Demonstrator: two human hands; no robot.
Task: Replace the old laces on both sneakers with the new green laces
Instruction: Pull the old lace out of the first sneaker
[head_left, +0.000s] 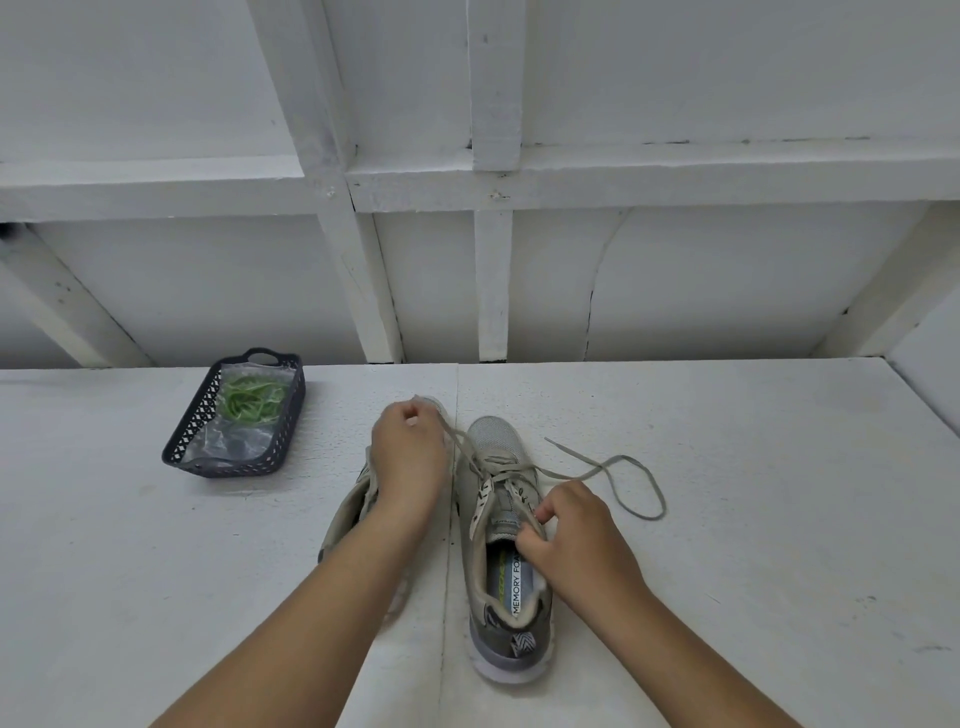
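- At far left of the surface (727, 519), the green laces (253, 399) are kept in a basket (187, 441), well apart from both hands.
- One end of the old lace (613, 467) is pinched by the left hand (410, 447) and drawn toeward.
- The right sneaker (506, 545) lies heel-near; its tongue is gripped by the right hand (571, 540).

The left hand (410, 452) and its forearm cover most of the left sneaker (347, 512); its laces can't be seen; both forearms run off the bottom edge; the green laces (252, 400) blur behind a clear bag (228, 441); the insole print (511, 582) reads only partly.
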